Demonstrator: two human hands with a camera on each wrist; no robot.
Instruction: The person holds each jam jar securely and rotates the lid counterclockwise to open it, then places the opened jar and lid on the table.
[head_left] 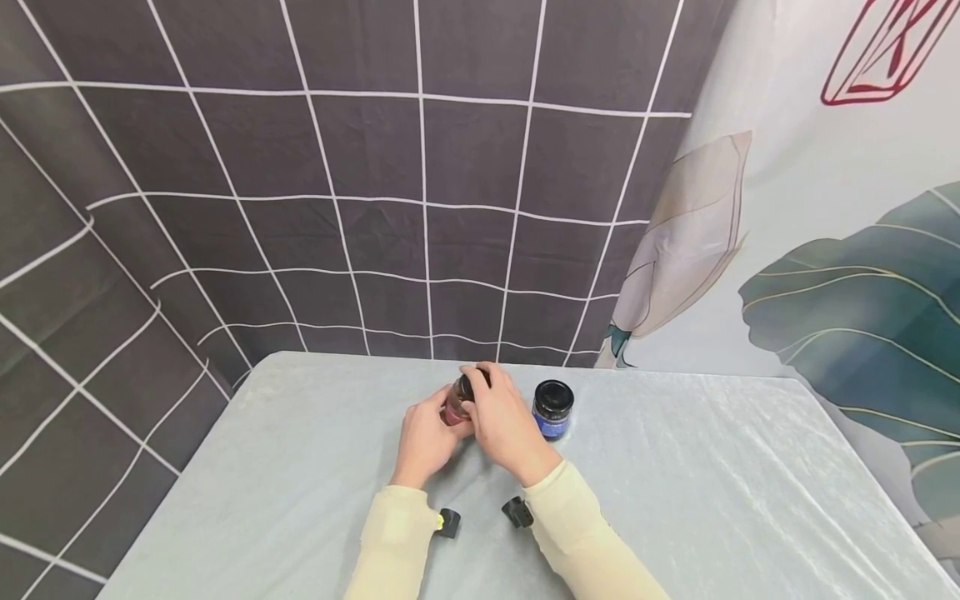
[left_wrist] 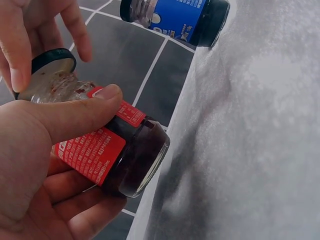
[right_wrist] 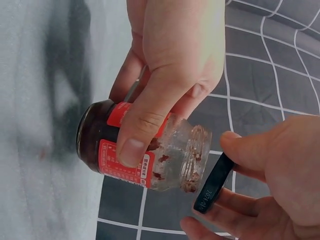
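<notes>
My left hand [head_left: 423, 437] grips a glass jar [left_wrist: 97, 152] with a red label, fingers and thumb round its body. Dark contents fill the lower part, and reddish bits cling inside its clear neck [right_wrist: 195, 157]. In the wrist views the jar leans, its base close above the table. My right hand [head_left: 506, 417] pinches a black lid [right_wrist: 215, 182] by its edge, thumb on one side and fingers on the other. The lid stands tilted just off the jar's mouth, and its pale underside [left_wrist: 52, 75] shows in the left wrist view.
A second jar [head_left: 553, 408], blue-labelled and capped with a black lid, stands on the table [head_left: 675, 467] just right of my right hand. Behind the table's far edge hangs a dark grid-patterned cloth [head_left: 375, 150]. A leaf-printed curtain [head_left: 840, 317] hangs on the right.
</notes>
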